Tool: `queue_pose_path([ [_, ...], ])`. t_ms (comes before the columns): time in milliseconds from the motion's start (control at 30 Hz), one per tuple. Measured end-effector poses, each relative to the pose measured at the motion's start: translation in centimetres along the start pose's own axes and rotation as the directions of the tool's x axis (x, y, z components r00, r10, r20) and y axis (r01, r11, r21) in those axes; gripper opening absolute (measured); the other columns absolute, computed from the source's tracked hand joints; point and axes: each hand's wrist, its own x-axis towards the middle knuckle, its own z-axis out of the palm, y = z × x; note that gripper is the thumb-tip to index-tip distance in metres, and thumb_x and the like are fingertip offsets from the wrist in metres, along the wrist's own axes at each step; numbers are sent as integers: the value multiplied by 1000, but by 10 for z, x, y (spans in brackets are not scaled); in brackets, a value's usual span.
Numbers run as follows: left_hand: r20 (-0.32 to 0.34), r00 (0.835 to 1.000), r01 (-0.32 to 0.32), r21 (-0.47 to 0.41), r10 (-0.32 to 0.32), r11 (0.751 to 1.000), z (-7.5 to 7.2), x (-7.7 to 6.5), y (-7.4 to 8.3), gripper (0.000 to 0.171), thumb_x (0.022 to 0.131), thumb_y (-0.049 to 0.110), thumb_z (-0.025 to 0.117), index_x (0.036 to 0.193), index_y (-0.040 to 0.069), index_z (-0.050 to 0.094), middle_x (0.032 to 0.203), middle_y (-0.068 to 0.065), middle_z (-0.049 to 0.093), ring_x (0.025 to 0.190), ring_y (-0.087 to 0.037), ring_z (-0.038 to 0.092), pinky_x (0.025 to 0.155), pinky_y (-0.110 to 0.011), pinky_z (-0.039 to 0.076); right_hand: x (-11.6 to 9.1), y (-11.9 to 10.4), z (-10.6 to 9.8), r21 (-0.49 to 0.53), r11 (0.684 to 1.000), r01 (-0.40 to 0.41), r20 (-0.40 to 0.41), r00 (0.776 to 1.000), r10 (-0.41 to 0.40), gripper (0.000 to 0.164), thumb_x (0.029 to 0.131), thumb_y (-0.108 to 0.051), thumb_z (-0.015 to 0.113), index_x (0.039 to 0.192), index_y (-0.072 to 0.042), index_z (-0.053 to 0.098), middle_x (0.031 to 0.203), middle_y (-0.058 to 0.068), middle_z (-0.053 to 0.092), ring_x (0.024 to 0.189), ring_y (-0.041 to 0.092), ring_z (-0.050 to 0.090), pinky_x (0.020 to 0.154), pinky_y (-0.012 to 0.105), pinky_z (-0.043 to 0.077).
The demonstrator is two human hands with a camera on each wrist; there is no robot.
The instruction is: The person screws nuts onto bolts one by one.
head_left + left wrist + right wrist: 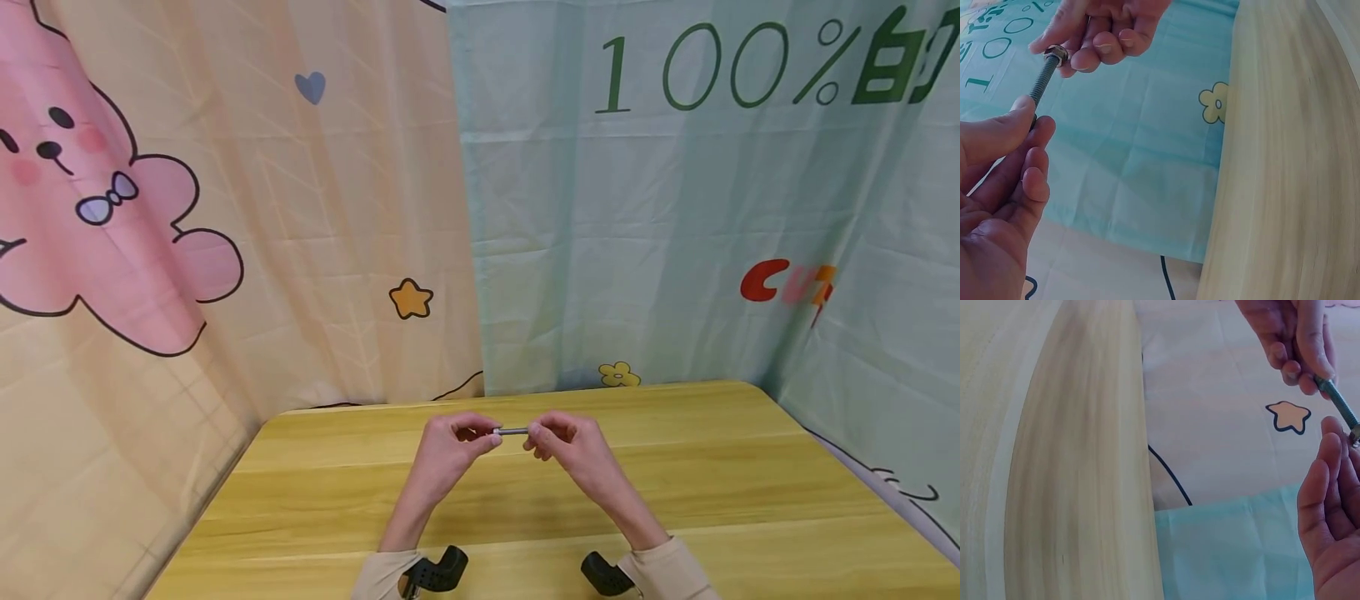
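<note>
A metal bolt (513, 431) is held level between both hands above the table. My left hand (447, 454) pinches one end between thumb and fingertips, which hide most of that end. On the other end sits a shiny nut (1055, 55), with the threaded shank (1044, 80) bare between it and the left fingertips. My right hand (576, 452) pinches the nut between thumb and forefinger, its other fingers loosely curled. The right wrist view shows the nut (1355, 434) at the picture's edge, beside the right fingertips.
Beneath the hands lies a wood-grain table (337, 483). Printed cloth hangs behind it, a peach curtain (337, 208) at left and a pale green curtain (600, 233) at right. Black wrist mounts (442, 571) stick out from the beige sleeves (671, 575).
</note>
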Motion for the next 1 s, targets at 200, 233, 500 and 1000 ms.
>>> queue_pose_path([
  [200,2,1000,-2,9,2,1000,2,-1,0,8,84,10,78,93,12,78,84,2,69,74,-19,59,63,-26,48,-2,3,7,53,996,-68,-44,997,70,30,100,-29,59,85,-5,69,74,9,66,68,23,59,66,33,52],
  [233,1,1000,-3,11,3,1000,2,-1,1,8,84,10,78,92,12,78,84,3,69,74,-19,59,63,-27,48,-2,3,8,62,995,-79,-49,995,83,32,100,-31,58,84,-5,68,73,10,65,68,23,59,66,32,52],
  [500,-2,1000,-14,31,14,999,0,-1,3,8,86,12,77,94,11,77,84,3,69,73,-18,59,62,-27,49,-1,-1,7,103,990,-97,-44,994,102,45,105,-37,47,97,2,69,81,15,66,71,26,61,66,34,55],
  [1000,-21,999,-28,68,29,997,-1,-1,2,7,85,10,77,92,11,77,82,5,68,73,-17,57,64,-27,48,1,0,-3,9,1000,-2,46,999,2,21,93,-19,70,111,-8,68,101,10,70,91,29,66,78,32,54],
])
